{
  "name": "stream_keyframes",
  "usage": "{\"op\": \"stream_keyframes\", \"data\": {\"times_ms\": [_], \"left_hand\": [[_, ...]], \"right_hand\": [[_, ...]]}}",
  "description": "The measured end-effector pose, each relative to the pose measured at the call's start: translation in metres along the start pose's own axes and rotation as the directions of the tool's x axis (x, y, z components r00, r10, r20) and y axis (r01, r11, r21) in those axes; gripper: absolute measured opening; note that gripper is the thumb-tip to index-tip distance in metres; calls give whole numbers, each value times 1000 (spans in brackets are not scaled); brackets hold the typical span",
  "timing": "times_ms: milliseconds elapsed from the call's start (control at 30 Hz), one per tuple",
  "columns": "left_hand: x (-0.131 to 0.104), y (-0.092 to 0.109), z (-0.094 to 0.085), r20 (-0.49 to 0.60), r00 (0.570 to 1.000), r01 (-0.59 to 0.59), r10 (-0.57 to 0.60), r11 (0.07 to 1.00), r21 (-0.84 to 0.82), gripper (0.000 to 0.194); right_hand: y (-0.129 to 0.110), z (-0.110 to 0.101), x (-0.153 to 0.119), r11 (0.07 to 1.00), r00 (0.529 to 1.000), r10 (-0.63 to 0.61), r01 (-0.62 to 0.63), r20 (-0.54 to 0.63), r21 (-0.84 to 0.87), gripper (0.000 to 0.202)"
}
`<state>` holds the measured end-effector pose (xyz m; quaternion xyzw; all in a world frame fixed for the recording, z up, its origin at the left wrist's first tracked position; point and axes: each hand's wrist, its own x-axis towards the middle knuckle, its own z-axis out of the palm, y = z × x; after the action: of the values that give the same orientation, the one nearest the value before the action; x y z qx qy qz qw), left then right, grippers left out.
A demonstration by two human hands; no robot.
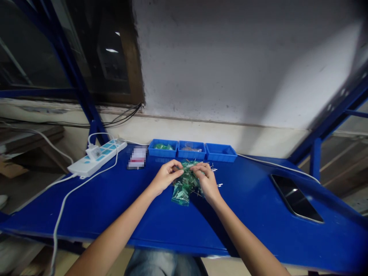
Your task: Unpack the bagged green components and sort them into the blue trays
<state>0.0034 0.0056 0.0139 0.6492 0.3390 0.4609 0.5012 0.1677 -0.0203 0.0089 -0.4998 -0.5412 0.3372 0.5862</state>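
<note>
Left hand (168,175): I pinch the bag (181,194)
Right hand (207,180): I pinch it too
Rods (214,169): loose on the bench (106,195)

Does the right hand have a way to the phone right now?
Probably yes: only tabletop and a few loose pins show between the right hand and the phone, though that hand would likely have to release the green plastic first.
</note>
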Motion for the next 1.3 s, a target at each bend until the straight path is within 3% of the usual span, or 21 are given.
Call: {"op": "stream_keyframes", "data": {"times_ms": [133, 300, 433, 600, 667, 767, 867, 967, 1100, 1200, 1300], "left_hand": [[1, -1, 0, 28, 988, -156, 153, 967, 200, 3], [0, -1, 3, -12, 990, -130, 140, 947, 292, 11], [0, 0, 3, -42, 997, -59, 72, 965, 257, 15], [1, -1, 1, -32, 979, 202, -200, 977, 61, 52], [2, -2, 2, -5, 962, 272, -272, 962, -35, 57], [2, -2, 2, 2, 958, 285, -288, 945, -160, 46], [1, 0, 4, -10, 981, 192, -196, 972, -137, 28], [0, 1, 6, -53, 994, 98, -100, 994, -55, 22], [-1, 2, 8, -92, 995, 39, -38, 999, 11, 25], [-1, 3, 7, -70, 997, -3, 7, 999, 52, 25], [-1, 3, 4, -26, 993, -116, 119, 987, 112, 18]], "right_hand": [[-1, -2, 1, 945, 969, 195, -226, 150, 236, 40], [-2, 2, -2, 954, 973, 180, -209, 146, 216, 32], [-2, 5, -3, 968, 990, 101, -122, 103, 222, 25], [-4, 4, -6, 995, 993, -86, 82, 77, 50, 13], [-4, 3, -7, 982, 978, -183, 187, 96, -28, 7], [-4, 3, -8, 948, 950, -292, 303, 109, -98, 13], [-2, 2, -6, 935, 947, -314, 321, 64, -152, 17], [2, 1, -3, 961, 972, -236, 235, 16, -148, 16], [5, -1, 3, 997, 998, 34, -37, 45, 73, 17], [0, -1, 4, 920, 959, 209, -259, 191, 294, 37], [-6, 1, 2, 822, 917, 294, -387, 271, 418, 51]]}}
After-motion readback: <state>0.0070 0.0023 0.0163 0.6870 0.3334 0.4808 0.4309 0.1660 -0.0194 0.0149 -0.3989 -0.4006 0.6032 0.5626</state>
